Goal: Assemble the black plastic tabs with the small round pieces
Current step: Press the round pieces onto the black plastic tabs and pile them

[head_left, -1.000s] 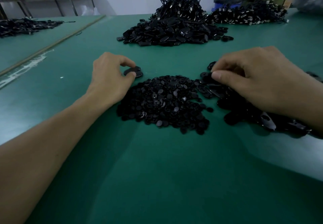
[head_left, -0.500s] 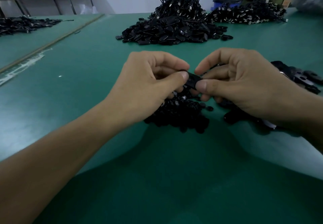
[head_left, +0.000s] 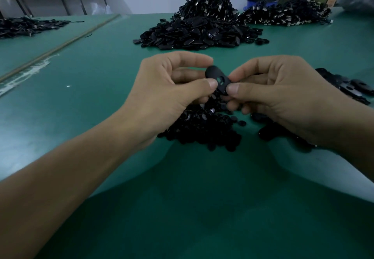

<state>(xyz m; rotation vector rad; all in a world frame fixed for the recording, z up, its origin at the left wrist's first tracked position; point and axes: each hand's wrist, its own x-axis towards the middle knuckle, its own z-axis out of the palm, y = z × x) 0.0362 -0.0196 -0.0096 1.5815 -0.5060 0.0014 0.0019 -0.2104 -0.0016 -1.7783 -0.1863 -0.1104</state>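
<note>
The black tab (head_left: 215,75) was pinched between left hand (head_left: 170,88) at nine o'clock and right hand (head_left: 283,94) at three; round pieces (head_left: 202,131) at six lay half-hidden.

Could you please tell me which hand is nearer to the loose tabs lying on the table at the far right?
Right. The right hand is just beside the loose tabs; the left hand is farther off, beyond the held tab.

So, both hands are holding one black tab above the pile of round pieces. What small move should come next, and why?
The left hand and right hand pinch the black tab, thumbs beside its hole; whether one of the round pieces already sits there I cannot tell. So probably: press the thumbs in at the hole to seat one.
</note>
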